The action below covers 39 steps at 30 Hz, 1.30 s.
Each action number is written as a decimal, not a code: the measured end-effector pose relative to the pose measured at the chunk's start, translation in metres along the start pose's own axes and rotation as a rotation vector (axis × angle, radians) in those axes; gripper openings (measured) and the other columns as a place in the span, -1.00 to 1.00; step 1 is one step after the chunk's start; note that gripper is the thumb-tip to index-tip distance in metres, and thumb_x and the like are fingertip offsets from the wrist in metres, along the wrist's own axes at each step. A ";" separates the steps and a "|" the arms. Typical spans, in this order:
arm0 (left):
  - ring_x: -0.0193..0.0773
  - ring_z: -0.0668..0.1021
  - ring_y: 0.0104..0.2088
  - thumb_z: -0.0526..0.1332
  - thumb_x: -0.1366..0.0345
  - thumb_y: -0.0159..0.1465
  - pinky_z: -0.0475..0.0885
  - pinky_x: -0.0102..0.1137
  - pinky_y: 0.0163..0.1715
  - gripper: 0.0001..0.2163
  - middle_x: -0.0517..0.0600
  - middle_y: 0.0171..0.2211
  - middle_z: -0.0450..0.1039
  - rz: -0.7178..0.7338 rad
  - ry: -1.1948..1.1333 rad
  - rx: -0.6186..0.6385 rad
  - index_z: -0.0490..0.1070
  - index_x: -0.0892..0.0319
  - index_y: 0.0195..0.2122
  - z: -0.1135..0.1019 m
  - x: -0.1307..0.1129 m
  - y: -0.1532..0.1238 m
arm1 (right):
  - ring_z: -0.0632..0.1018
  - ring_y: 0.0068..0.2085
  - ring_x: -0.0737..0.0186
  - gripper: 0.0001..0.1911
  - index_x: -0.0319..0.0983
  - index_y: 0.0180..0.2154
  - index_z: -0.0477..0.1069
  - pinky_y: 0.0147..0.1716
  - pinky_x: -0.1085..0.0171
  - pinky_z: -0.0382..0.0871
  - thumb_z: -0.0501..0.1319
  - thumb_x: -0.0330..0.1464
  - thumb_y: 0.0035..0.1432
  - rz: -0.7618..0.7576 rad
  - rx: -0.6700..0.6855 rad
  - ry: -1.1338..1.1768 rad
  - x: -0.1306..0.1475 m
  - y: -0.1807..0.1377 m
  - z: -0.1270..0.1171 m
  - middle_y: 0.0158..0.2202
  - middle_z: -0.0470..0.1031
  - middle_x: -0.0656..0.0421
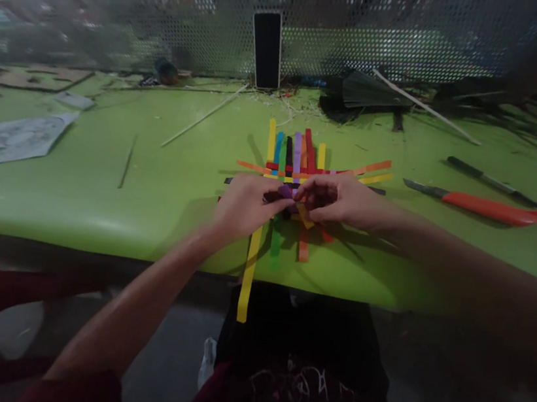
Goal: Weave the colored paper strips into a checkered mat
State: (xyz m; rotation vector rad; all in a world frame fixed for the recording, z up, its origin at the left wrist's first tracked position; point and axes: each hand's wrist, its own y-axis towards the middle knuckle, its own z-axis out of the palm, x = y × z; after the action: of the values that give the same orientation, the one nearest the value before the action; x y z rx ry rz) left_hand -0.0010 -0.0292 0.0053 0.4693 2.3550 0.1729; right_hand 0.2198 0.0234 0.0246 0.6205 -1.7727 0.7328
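Note:
A weave of coloured paper strips (298, 162) lies on the green table (100, 199), with yellow, blue, green, purple, red and orange strips crossing each other. My left hand (245, 204) and my right hand (342, 201) rest on the weave's near part, fingertips meeting in the middle. Both hands are closed in a pinch on the strips; a purple strip end (285, 191) shows between the fingers. A long yellow strip (249, 271) hangs over the table's front edge, beside green and orange strip ends.
An orange-handled cutter knife (480, 204) and a dark pen-like tool (493, 182) lie to the right. A phone (267, 49) leans upright against the perforated back wall. Thin sticks, a printed paper sheet (14, 140) and dark scraps lie around the table.

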 end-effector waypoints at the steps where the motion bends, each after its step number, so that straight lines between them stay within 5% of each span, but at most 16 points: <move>1: -0.28 0.55 -0.41 0.36 0.27 0.33 0.36 -0.43 -0.37 -0.90 -0.06 -0.40 0.62 -0.017 -0.016 -0.003 0.64 0.16 -0.28 0.001 0.001 0.000 | 0.52 -0.36 0.28 -0.65 -0.20 -0.16 0.51 -0.40 0.30 0.43 0.42 -0.48 -0.05 -0.003 -0.002 -0.007 -0.001 0.000 0.000 -0.33 0.56 0.18; 9: -0.30 0.54 -0.45 0.35 0.35 0.25 0.37 -0.45 -0.44 -0.92 -0.05 -0.48 0.57 -0.107 -0.168 -0.002 0.62 0.23 -0.35 0.005 0.007 0.009 | 0.46 -0.43 0.33 -0.73 -0.19 -0.28 0.43 -0.47 0.31 0.35 0.43 -0.45 -0.04 -0.074 -0.056 -0.074 0.002 -0.003 0.004 -0.42 0.49 0.26; 18: -0.36 0.50 -0.52 0.33 0.40 0.21 0.33 -0.48 -0.50 -0.94 -0.06 -0.54 0.53 -0.192 -0.257 0.116 0.61 0.24 -0.37 -0.002 0.003 0.019 | 0.49 -0.38 0.23 -0.94 -0.19 -0.34 0.59 -0.41 0.23 0.33 0.35 -0.36 0.09 -0.117 0.006 -0.304 0.014 -0.008 0.006 -0.37 0.59 0.14; 23: -0.36 0.48 -0.51 0.30 0.41 0.18 0.32 -0.48 -0.50 -0.93 -0.07 -0.54 0.51 -0.159 -0.271 0.102 0.57 0.24 -0.42 0.001 0.007 0.018 | 0.47 -0.35 0.23 -0.83 -0.20 -0.30 0.55 -0.38 0.23 0.33 0.42 -0.27 0.08 -0.174 -0.067 -0.408 0.011 -0.011 0.013 -0.30 0.56 0.14; 39: -0.37 0.46 -0.52 0.35 0.35 0.16 0.32 -0.49 -0.52 -0.93 -0.08 -0.53 0.48 -0.130 -0.381 0.116 0.59 0.25 -0.37 0.004 0.016 0.017 | 0.59 -0.14 0.10 -0.71 -0.13 -0.09 0.54 -0.09 0.10 0.54 0.41 -0.27 0.14 -0.251 -0.173 -0.223 -0.008 -0.006 0.013 -0.10 0.60 0.13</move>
State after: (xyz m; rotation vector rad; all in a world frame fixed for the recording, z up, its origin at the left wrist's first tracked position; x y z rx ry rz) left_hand -0.0041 -0.0076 -0.0033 0.3658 2.0182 -0.1076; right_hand 0.2186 0.0105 0.0150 0.8130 -1.8930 0.3448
